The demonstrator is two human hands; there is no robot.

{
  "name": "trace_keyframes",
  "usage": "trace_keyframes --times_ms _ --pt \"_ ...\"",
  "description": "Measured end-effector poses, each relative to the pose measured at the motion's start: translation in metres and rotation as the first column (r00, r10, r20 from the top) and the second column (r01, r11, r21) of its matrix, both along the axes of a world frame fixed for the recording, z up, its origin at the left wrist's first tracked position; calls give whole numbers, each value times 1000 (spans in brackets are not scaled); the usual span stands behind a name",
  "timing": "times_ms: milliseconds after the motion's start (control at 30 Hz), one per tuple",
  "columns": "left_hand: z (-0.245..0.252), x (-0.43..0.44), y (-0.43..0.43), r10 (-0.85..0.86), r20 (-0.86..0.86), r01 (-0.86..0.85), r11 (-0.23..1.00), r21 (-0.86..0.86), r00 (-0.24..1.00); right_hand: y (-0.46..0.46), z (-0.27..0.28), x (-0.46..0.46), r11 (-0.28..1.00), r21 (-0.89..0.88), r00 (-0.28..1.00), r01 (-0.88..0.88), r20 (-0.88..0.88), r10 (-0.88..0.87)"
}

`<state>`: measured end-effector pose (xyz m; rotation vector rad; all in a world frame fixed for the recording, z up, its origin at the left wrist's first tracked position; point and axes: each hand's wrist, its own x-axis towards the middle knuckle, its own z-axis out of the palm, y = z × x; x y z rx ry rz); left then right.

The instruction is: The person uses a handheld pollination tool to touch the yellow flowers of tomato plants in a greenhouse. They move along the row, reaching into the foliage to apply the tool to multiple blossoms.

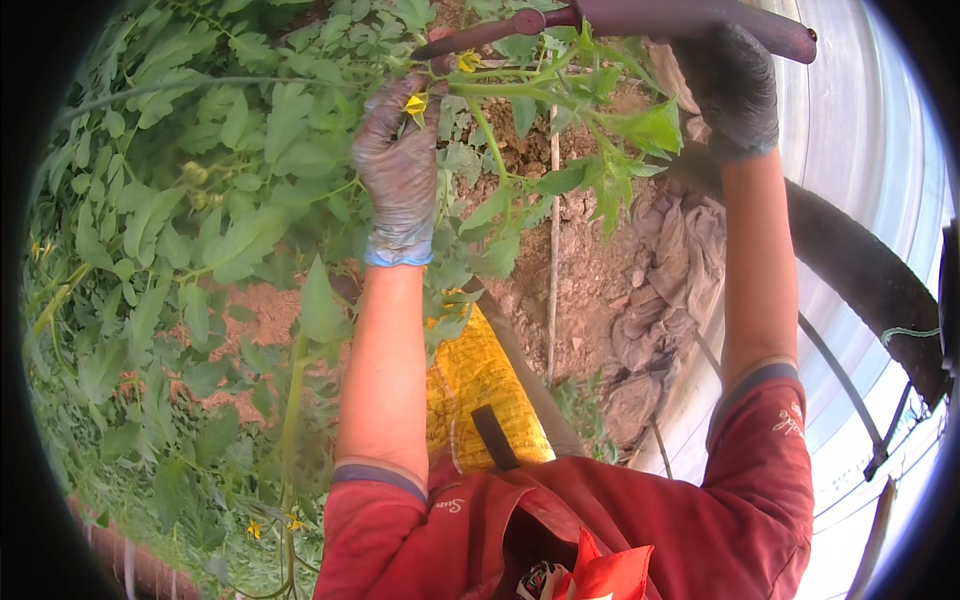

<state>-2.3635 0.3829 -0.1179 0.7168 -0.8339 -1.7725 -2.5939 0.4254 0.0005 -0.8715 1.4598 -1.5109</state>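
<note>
My left hand (397, 169), in a stained thin glove with a blue cuff, grips a tomato stem (517, 90) among leaves. One yellow tomato flower (415, 106) shows against its fingers, and another (468, 61) sits just beyond them. In a dark, dirty glove, my right hand (724, 94) is closed around the underside of a maroon hand tool (652, 16) with a round pivot. The tool's narrow tip reaches the fingers of my left hand. A taut cord-like line (187, 84) runs from the left towards that hand; leaves hide where it ends.
Dense tomato plants (150, 217) fill the left side. Yellow woven material (484, 382) lies below my arms. A thin pole (554, 247) crosses bare soil (517, 292). Crumpled cloth (660, 292), a dark curved band (862, 262) and plastic sheeting (840, 112) lie right.
</note>
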Motion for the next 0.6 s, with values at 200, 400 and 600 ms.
trace_keyframes --times_ms 200,400,600 --pt "12 -10 -13 3 96 -18 989 148 995 12 -3 -8 997 33 993 74 92 -77" --pt "27 -10 -18 -37 116 9 972 235 993 7 -20 -4 997 -31 997 73 14 -73" --pt "27 -5 -19 -90 111 65 976 209 990 14 -13 14 982 76 985 171 -50 -167"
